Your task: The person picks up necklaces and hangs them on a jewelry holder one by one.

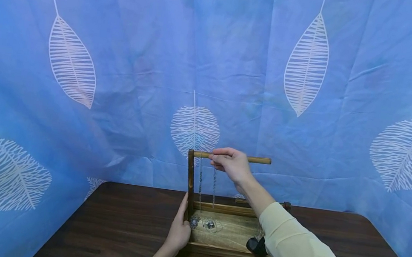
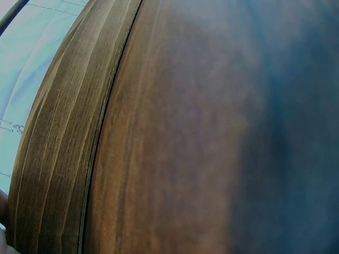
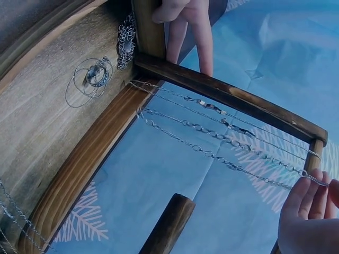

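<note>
A wooden jewelry stand [image 1: 191, 178] has a tray base, a tall left post and a top rod [image 1: 260, 160]. My right hand [image 1: 233, 164] is up at the rod, its thumb and fingertips pinching the end of a silver chain [image 3: 265, 156]. Other thin chains [image 1: 200, 183] hang from the rod toward the tray. In the right wrist view, one of them carries small dark and light beads [image 3: 204, 105]. My left hand [image 1: 179, 231] rests against the left side of the stand with straight fingers [image 3: 204, 47]. The left wrist view shows mostly the stand's wooden side [image 2: 58, 143].
Thin coiled jewelry [image 1: 211, 224] lies in the tray [image 1: 233, 222]. A black rounded object [image 1: 256, 247] sits at its right, partly behind my sleeve. A shorter, lower rod [image 1: 242, 201] shows at the back. The stand is on a dark table [image 1: 129, 222] before a blue leaf-print cloth [image 1: 139, 73].
</note>
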